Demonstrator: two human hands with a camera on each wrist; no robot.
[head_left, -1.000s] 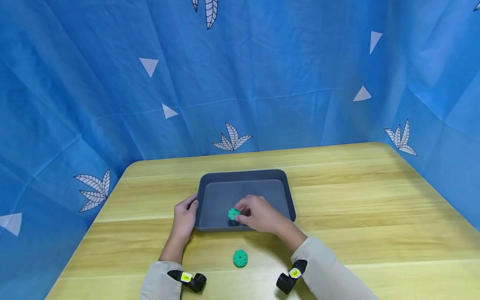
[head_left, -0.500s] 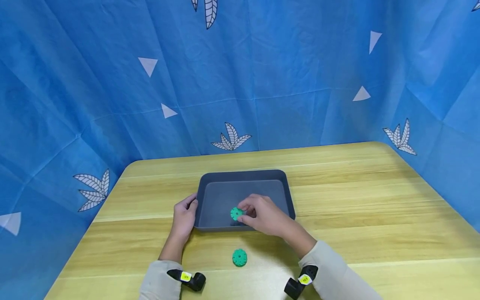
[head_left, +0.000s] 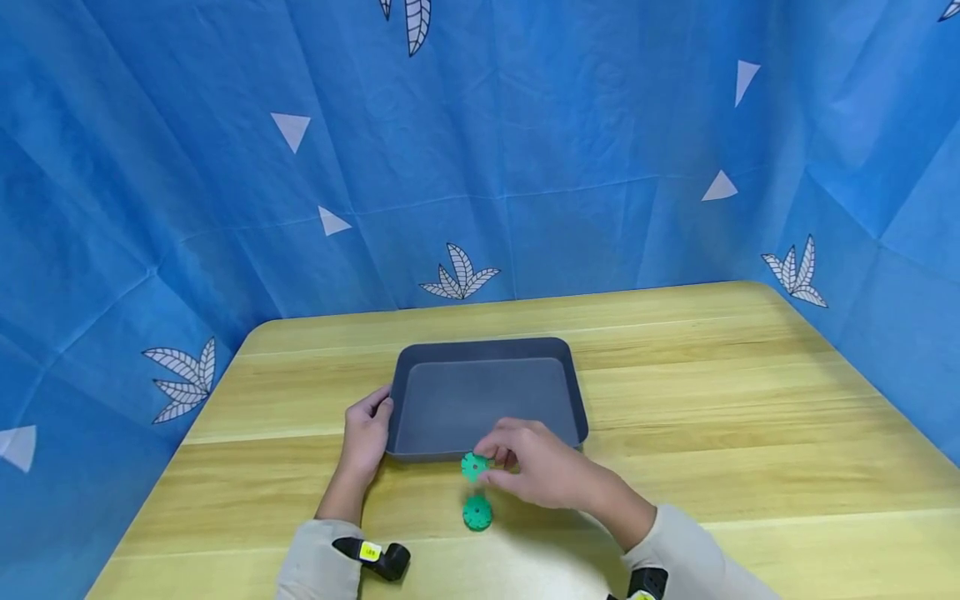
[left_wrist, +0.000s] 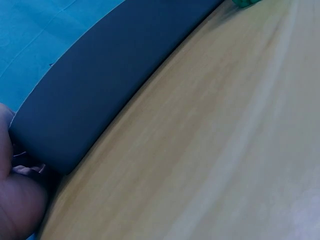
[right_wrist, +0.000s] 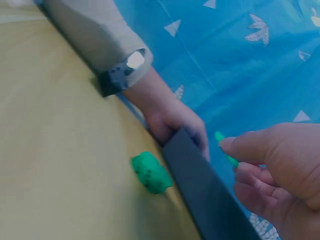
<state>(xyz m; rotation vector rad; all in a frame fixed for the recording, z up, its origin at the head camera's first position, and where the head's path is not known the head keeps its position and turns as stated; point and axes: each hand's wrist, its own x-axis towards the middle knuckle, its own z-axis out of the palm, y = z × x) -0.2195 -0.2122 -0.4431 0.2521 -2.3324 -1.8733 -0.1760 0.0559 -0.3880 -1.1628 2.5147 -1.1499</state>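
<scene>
A green notched disc (head_left: 472, 466) with a centre hole is pinched between the thumb and fingers of my right hand (head_left: 536, 467), over the near edge of a dark grey tray. In the right wrist view this disc (right_wrist: 227, 149) shows edge-on at the fingertips. Just below it on the table sits more green notched disc shape (head_left: 477, 513), thick like a small stack in the right wrist view. My left hand (head_left: 366, 429) grips the left wall of the tray (head_left: 487, 400); the left wrist view shows the hand (left_wrist: 22, 200) at the tray's corner.
The tray lies flat on a wood-grain table (head_left: 712, 400), and nothing shows inside it. A blue patterned curtain (head_left: 570, 167) hangs behind and along both sides. Black wrist straps sit over both pale sleeves (head_left: 322, 558).
My right hand has brought the green disc back from above the tray's floor, past its near edge, toward the green stack. The left hand stays on the tray.
</scene>
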